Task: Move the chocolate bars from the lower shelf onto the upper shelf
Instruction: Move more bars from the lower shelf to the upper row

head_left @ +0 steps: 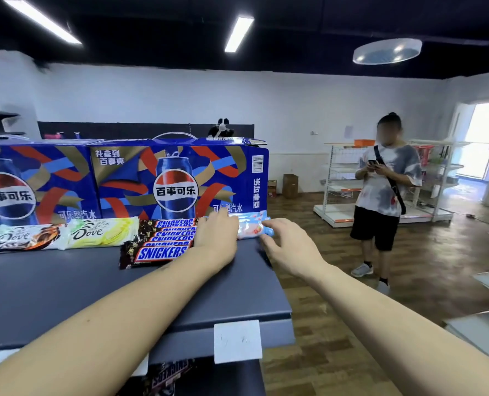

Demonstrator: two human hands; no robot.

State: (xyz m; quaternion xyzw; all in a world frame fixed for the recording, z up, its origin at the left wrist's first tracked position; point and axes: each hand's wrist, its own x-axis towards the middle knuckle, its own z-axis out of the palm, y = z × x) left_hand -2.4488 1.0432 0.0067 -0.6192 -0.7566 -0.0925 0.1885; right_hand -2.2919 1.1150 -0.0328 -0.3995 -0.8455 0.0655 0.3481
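Both hands bracket the pale blue chocolate bar (253, 228) at the upper shelf's (66, 287) back right corner, against the Pepsi carton (177, 181). Left hand (216, 234) lies flat on its left end, fingers straight; right hand (283, 238) touches its right end with relaxed fingers, bar running left-right between them.

- Snickers bars (163, 238): five on the upper shelf, one below (partly hidden)
- Dove bars (101, 232): two
- Pale blue bars (251, 228): one
- Pepsi boxes (177, 181): two

Blue Pepsi cartons (123, 181) behind; bystander (383, 192) with phone (372, 162) near white wire racks (340, 178), cardboard boxes (290, 185).
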